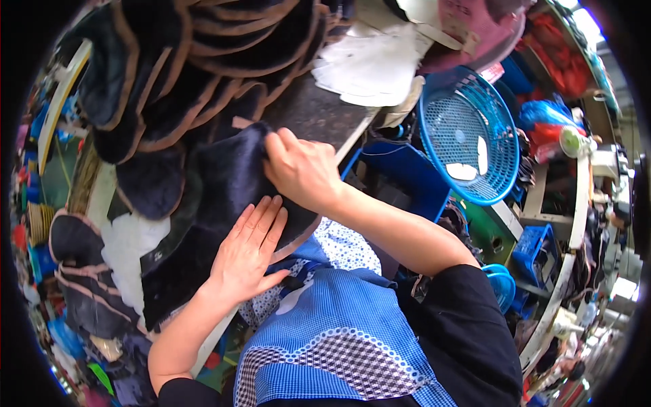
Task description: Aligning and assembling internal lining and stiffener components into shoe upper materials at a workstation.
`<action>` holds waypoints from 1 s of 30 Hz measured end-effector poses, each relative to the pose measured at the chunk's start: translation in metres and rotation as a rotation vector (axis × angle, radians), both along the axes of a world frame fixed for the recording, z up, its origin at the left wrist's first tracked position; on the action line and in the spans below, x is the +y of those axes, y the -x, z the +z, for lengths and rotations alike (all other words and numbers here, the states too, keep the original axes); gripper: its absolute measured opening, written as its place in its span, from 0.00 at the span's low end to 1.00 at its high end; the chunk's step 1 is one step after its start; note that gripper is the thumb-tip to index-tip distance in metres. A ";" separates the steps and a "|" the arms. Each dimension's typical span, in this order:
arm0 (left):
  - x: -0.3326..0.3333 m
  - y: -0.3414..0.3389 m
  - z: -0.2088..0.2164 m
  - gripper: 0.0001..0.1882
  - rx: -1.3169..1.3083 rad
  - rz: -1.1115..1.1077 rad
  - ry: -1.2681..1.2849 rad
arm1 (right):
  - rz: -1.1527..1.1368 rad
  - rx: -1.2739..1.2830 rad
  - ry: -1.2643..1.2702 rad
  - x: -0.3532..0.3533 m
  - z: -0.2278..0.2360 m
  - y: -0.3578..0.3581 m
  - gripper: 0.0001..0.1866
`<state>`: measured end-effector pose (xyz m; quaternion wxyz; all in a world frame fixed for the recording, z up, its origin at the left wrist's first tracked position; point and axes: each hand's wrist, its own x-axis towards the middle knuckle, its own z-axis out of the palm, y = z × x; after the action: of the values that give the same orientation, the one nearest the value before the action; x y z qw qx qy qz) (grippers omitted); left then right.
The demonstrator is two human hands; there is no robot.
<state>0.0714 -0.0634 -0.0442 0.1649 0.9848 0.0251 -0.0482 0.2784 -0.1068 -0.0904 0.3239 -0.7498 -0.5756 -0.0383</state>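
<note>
A dark, furry plush piece (pixel 227 166) with a brown edge lies on the worktable in front of me. My left hand (pixel 249 249) rests flat on it, fingers stretched out side by side and thumb apart. At the piece's upper right corner my right hand (pixel 303 168) is closed, its fingers curled around the edge; the fingertips are partly hidden. Just beyond both hands, a large heap of similar dark pieces with brown borders (pixel 237 41) overlaps in layers. A smaller dark piece (pixel 152 180) sits left of the one I touch.
White sheet pieces (pixel 369 64) lie at the table's far right. A blue mesh basket (pixel 500 183) with white pieces inside stands right of the table, beside a blue bin (pixel 407 166). More dark trimmed pieces (pixel 91 298) are at the left. A pink container (pixel 485 34) stands at the back.
</note>
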 end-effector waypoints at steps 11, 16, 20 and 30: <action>-0.017 -0.011 -0.018 0.43 -0.094 0.112 -0.170 | -0.066 0.153 -0.068 0.052 0.005 -0.037 0.08; 0.009 0.002 0.013 0.29 -0.252 0.168 0.346 | 0.016 0.517 -0.153 -0.011 0.022 -0.042 0.18; 0.075 0.011 0.031 0.17 -0.524 0.777 0.105 | 0.236 0.402 -0.025 -0.003 0.027 -0.031 0.35; 0.115 0.023 0.044 0.36 -0.318 0.589 0.953 | 0.758 0.606 -0.212 -0.011 0.085 -0.025 0.12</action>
<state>0.0481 0.0513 -0.0001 0.5981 0.7486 0.2482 0.1423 0.3034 -0.1178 -0.0054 0.5422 -0.4281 -0.6808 0.2433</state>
